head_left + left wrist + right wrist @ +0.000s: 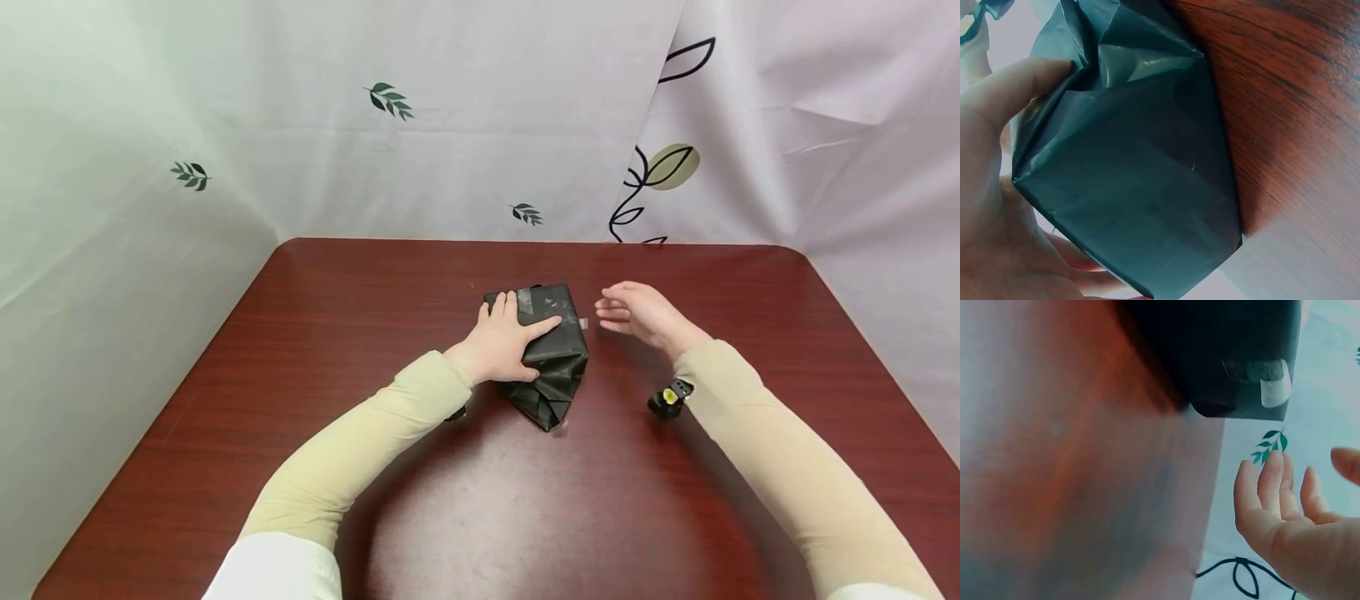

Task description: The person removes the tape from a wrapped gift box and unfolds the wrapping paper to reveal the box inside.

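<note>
White cloth (pixel 465 167) printed with leaves is hung beyond the far edge of a reddish-brown table (pixel 322 350). A black wrapped package (pixel 553 358) is set midway between left and right, toward the far edge. Its left side is covered by the left hand (pixel 501 343), fingers spread wide across the wrapping. The right hand (pixel 643 315) is held apart, to the package's right, loosely curved around nothing. For steady holding, pressure should be spread evenly through the palm, and the creased, tapering near end (pixel 545 408) should be kept from bunching. Snagging of the pale tab (pixel 583 323) at the right edge should be avoided; thin wrapping may tear.
</note>
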Available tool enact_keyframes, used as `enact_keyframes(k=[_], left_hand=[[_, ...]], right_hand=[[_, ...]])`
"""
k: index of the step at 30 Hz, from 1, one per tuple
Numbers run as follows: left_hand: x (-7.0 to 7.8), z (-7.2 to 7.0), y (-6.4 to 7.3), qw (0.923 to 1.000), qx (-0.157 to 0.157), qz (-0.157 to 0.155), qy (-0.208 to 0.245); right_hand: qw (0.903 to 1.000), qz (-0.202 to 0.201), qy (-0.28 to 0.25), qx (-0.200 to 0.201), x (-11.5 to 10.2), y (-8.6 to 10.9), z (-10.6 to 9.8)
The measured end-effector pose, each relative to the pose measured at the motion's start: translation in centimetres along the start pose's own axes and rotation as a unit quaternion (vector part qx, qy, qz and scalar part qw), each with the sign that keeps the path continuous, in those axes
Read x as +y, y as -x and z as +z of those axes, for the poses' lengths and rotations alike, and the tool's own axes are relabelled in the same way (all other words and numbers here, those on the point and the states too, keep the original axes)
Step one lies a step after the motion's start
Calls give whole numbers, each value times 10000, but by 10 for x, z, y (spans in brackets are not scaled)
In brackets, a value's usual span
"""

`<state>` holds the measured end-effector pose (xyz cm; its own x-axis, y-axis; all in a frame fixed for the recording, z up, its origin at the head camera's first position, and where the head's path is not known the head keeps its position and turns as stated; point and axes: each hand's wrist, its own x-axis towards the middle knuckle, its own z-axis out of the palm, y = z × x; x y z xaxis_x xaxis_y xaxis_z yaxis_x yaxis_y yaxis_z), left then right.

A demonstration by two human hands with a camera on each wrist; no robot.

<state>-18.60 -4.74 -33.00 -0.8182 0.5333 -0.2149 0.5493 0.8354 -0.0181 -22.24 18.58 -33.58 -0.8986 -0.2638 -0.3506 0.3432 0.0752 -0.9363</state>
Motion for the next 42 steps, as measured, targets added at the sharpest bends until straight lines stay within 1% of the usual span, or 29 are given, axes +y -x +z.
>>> enact_keyframes(k=[2, 4, 7, 9, 12, 14, 16, 18, 21, 24, 28, 30, 31, 33, 35, 37, 38, 40, 42], left_hand=[[0, 0, 0, 10000, -16, 11, 22], [-1, 0, 0, 10000, -23, 21, 35], [-1, 1, 0, 10000, -31, 44, 30], [-1, 1, 0, 10000, -41, 48, 17], [-1, 1, 0, 10000, -12, 61, -1], [-1, 1, 0, 10000, -7, 95, 4], [-3, 1, 0, 9998, 1, 182, 30], [-6, 1, 0, 9995, -38, 321, 64], [-16, 2, -2, 9979, -25, 634, 93], [-28, 4, -3, 9946, -8, 1024, 153], [-39, 6, -2, 9879, -19, 1537, 217], [-42, 7, -1, 9852, 121, 1700, 202], [-43, 8, 1, 9847, 238, 1718, 155], [-46, 8, 4, 9851, 638, 1597, 81], [-49, 8, 6, 9857, 1033, 1327, 86], [-53, 9, 8, 9865, 1284, 983, 276], [-54, 9, 9, 9867, 1328, 809, 474], [-55, 9, 9, 9853, 1214, 523, 1083], [-56, 9, 8, 9789, 1006, 206, 1765]], right_hand=[[9968, -236, 763, 75, -7, -7, 2], [9892, -343, 1425, 81, -12, -15, 5], [9754, -408, 2167, -54, -18, -26, 10], [9630, -439, 2654, -156, -20, -34, 13], [9457, -567, 3163, -492, -20, -44, 18], [9343, -671, 3436, -668, -19, -49, 22], [9291, -740, 3543, -760, -18, -53, 24], [9235, -785, 3686, -712, -16, -55, 26], [9156, -815, 3890, -612, -14, -54, 28], [9041, -820, 4149, -611, -14, -49, 28], [8969, -754, 4326, -519, -11, -37, 26], [8934, -807, 4405, -356, -8, -29, 24], [8914, -854, 4443, -250, -6, -24, 23], [8876, -952, 4507, -54, -3, -13, 20], [8852, -1018, 4539, 114, 0, -2, 19], [8870, -1003, 4502, 225, 4, 9, 20], [8894, -977, 4458, 258, 6, 14, 22], [8931, -936, 4393, 249, 10, 23, 27], [8979, -916, 4301, 206, 13, 30, 34]])
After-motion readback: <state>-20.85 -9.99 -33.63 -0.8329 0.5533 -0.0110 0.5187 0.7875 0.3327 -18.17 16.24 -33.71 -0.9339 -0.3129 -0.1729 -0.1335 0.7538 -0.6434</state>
